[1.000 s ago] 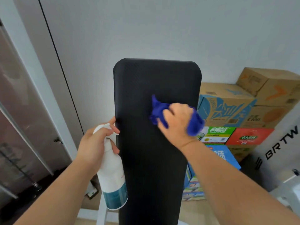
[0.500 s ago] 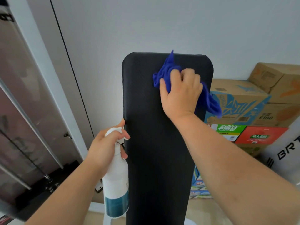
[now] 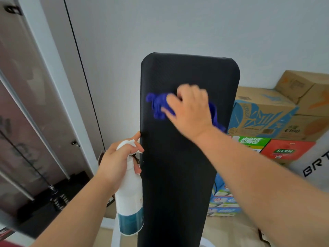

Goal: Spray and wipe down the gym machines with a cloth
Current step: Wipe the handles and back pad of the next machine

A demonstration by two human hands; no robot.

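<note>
Left hand (image 3: 116, 162) grips white spray bottle (image 3: 129, 198); right hand (image 3: 190, 112) clutches blue cloth (image 3: 158, 106) against black pad (image 3: 178, 184).

The right hand (image 3: 188, 111) is blurred, its fingers indistinct, and it covers most of the cloth (image 3: 157, 106) it holds against the pad (image 3: 178, 175). The pad's lower end runs off the bottom edge. The left hand (image 3: 116, 163) grips the bottle (image 3: 130, 202), hiding its trigger. Boxes (image 3: 263, 114) sit partly behind the pad, their small print unreadable. Black lettering (image 3: 315, 168) is cut by the right edge.
</note>
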